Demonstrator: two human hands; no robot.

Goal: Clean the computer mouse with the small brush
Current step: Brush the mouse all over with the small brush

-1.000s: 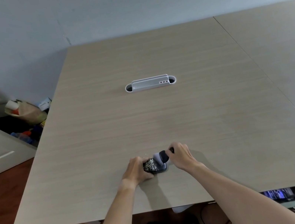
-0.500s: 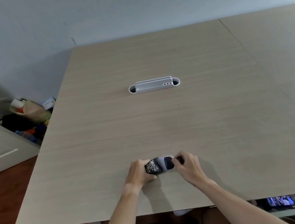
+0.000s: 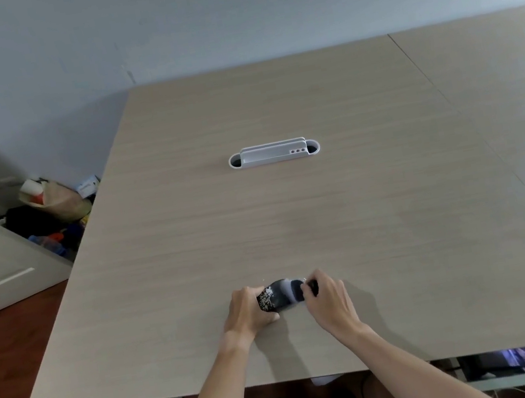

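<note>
Fingers (image 3: 310,283) of right hand (image 3: 328,302) pinch brush (image 3: 313,286) against mouse (image 3: 279,296)

The computer mouse (image 3: 279,297) is lying near the table's near edge, dark with white speckles on its left end and a grey band across. The small brush (image 3: 312,286) is showing only a dark tip touching the mouse's right end.

no readable text, labels, brands or numbers on anything in view
</note>
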